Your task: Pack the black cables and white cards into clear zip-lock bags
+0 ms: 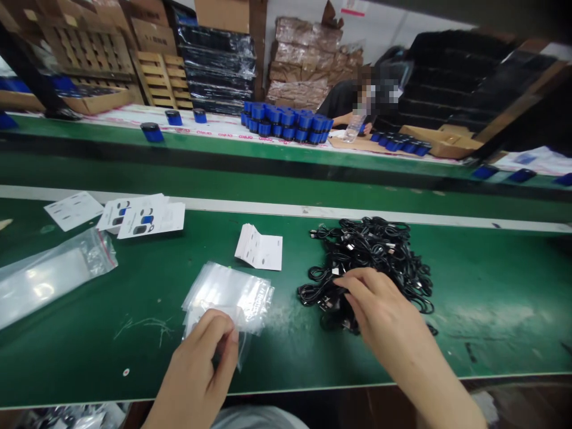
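Observation:
My left hand (199, 360) is closed in a pinch at the near edge of a stack of clear plastic bags (227, 292), with one bag's edge between thumb and forefinger. On the right, my right hand (386, 313) reaches into a heap of black USB cables (375, 250). Its thumb and fingertips are closed on a bundled USB cable (315, 292) at the heap's left side; the fingertips partly cover it. Between and beyond the hands lies a small stack of folded white leaflets (263, 250).
Printed leaflets (149, 217) and a large zip bag (58, 268) lie at the left. Past a white ledge (268, 207), a raised shelf carries blue-and-black cylinders (286, 122), a plastic bottle (355, 124) and a cardboard tray (442, 142). A person sits behind it.

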`<state>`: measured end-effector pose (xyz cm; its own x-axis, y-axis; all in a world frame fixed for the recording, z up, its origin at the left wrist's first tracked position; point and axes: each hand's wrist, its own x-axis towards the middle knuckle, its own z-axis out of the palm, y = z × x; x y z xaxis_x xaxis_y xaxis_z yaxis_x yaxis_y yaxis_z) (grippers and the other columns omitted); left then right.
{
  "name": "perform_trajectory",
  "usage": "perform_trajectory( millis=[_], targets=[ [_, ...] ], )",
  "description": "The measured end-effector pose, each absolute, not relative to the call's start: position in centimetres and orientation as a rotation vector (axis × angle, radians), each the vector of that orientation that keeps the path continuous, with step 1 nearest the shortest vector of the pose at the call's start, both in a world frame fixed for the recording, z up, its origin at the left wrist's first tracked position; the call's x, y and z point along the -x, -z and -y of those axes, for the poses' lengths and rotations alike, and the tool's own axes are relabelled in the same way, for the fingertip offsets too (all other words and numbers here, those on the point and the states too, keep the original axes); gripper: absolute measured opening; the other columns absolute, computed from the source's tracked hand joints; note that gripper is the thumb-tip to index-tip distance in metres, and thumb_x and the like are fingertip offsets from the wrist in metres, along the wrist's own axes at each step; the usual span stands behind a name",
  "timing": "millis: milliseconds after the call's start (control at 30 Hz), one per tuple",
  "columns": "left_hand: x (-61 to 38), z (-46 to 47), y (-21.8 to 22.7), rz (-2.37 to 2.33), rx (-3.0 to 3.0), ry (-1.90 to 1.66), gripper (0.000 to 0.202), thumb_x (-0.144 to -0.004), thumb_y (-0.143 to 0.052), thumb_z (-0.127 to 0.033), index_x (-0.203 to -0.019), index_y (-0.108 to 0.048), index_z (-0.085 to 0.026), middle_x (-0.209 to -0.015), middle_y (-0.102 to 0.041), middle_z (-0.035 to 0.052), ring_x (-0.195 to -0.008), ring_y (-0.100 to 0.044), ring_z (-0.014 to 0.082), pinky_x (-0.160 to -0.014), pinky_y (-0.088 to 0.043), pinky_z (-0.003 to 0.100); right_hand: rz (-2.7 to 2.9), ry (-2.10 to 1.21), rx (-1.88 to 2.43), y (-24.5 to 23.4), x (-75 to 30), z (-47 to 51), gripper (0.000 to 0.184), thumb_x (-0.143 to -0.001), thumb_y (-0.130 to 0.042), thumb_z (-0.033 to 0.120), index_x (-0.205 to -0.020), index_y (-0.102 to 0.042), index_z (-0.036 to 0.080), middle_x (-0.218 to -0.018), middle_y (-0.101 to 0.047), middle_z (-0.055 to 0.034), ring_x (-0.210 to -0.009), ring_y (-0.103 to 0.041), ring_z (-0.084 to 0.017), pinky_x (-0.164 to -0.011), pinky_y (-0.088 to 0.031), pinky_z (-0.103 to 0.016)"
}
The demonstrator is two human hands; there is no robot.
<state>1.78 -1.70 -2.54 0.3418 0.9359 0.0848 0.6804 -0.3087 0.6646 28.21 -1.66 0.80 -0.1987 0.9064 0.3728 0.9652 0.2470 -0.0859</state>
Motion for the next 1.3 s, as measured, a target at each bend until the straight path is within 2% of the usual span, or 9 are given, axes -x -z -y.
perform_trajectory(
  millis=[100,200,333,500,633,867,1033,1133,1300],
  targets=[
    [-1.9,1.5,2.8,-1.416,-2.086,-0.612,0.021,-0.095,-0.033,-0.027,-0.076,-0.041,-0.024,-0.071,-0.047,-0.0041,-0.058,-0.052,0.0123,-0.056,-0.042,0.025,2.292,0.355,1.759,-0.1,-29.5,1.6,0.029,-0.086,-0.037,0.007,-0.093,-0.064,0.014,-0.092,-0.058,-0.0151,-0.075,-0.057,-0.026,-0.059,-0.052,-0.040],
    [-1.9,1.3,2.8,-1.424,-2.068,-0.607,0.023,-0.095,-0.033,-0.029,-0.074,-0.040,-0.024,-0.069,-0.047,-0.0044,-0.058,-0.052,0.0125,-0.057,-0.042,0.025,2.288,0.279,1.693,0.4,-29.5,1.2,0.026,-0.088,-0.037,0.009,-0.084,-0.061,0.016,-0.084,-0.059,-0.0119,-0.074,-0.058,-0.024,-0.061,-0.052,-0.038],
    [-1.9,1.3,2.6,-1.468,-1.984,-0.611,0.026,-0.095,-0.033,-0.031,-0.070,-0.040,-0.024,-0.068,-0.046,-0.0046,-0.058,-0.051,0.0129,-0.057,-0.041,0.025,1.908,0.126,1.622,0.1,-28.7,1.2,0.010,-0.088,-0.048,0.017,-0.091,-0.057,0.018,-0.084,-0.061,-0.0069,-0.073,-0.060,-0.020,-0.066,-0.053,-0.035],
    [-1.9,1.5,2.6,-1.461,-1.956,-0.633,0.027,-0.095,-0.033,-0.032,-0.070,-0.041,-0.024,-0.068,-0.047,-0.0039,-0.058,-0.051,0.0135,-0.057,-0.041,0.025,1.320,-0.206,1.571,0.4,-26.3,1.9,0.034,-0.084,-0.060,0.026,-0.117,-0.053,0.024,-0.091,-0.063,-0.0059,-0.076,-0.064,-0.019,-0.062,-0.056,-0.030],
    [-1.9,1.7,2.7,-1.477,-1.964,-0.644,0.026,-0.094,-0.035,-0.032,-0.070,-0.041,-0.024,-0.068,-0.047,-0.0041,-0.058,-0.051,0.0137,-0.056,-0.040,0.025,1.327,-0.485,1.578,1.7,-25.6,1.2,0.022,-0.084,-0.060,0.029,-0.104,-0.060,0.022,-0.086,-0.065,-0.0048,-0.068,-0.067,-0.018,-0.063,-0.057,-0.032],
    [-2.0,1.6,2.7,-1.501,-1.949,-0.642,0.027,-0.094,-0.035,-0.033,-0.070,-0.041,-0.023,-0.067,-0.046,-0.0046,-0.058,-0.050,0.0134,-0.057,-0.039,0.025,0.981,-0.802,1.423,1.5,-24.9,1.2,0.023,-0.078,-0.069,0.031,-0.096,-0.058,0.021,-0.084,-0.068,-0.0032,-0.071,-0.070,-0.017,-0.066,-0.059,-0.027],
    [-1.9,1.3,2.9,-1.514,-1.955,-0.640,0.027,-0.094,-0.034,-0.032,-0.069,-0.041,-0.023,-0.065,-0.046,-0.0046,-0.057,-0.051,0.0136,-0.056,-0.039,0.024,0.993,-1.452,1.139,2.1,-21.1,3.4,0.027,-0.075,-0.072,0.040,-0.090,-0.060,0.021,-0.077,-0.068,-0.0015,-0.069,-0.071,-0.019,-0.064,-0.059,-0.030],
    [-1.8,1.1,2.9,-1.522,-1.935,-0.634,0.027,-0.094,-0.035,-0.031,-0.069,-0.042,-0.023,-0.065,-0.045,-0.0047,-0.056,-0.050,0.0135,-0.055,-0.039,0.024,1.021,-1.306,1.244,2.9,-20.0,3.7,0.028,-0.075,-0.070,0.043,-0.088,-0.061,0.021,-0.077,-0.069,-0.0022,-0.077,-0.070,-0.020,-0.069,-0.057,-0.029],
    [-1.8,1.3,2.7,-1.487,-1.934,-0.660,0.026,-0.094,-0.036,-0.030,-0.070,-0.043,-0.023,-0.067,-0.046,-0.0040,-0.059,-0.051,0.0133,-0.057,-0.041,0.024,1.163,-0.938,1.421,2.5,-20.1,4.0,0.012,-0.081,-0.063,0.026,-0.092,-0.059,0.022,-0.077,-0.070,-0.0009,-0.068,-0.069,-0.017,-0.062,-0.057,-0.025]
  ],
)
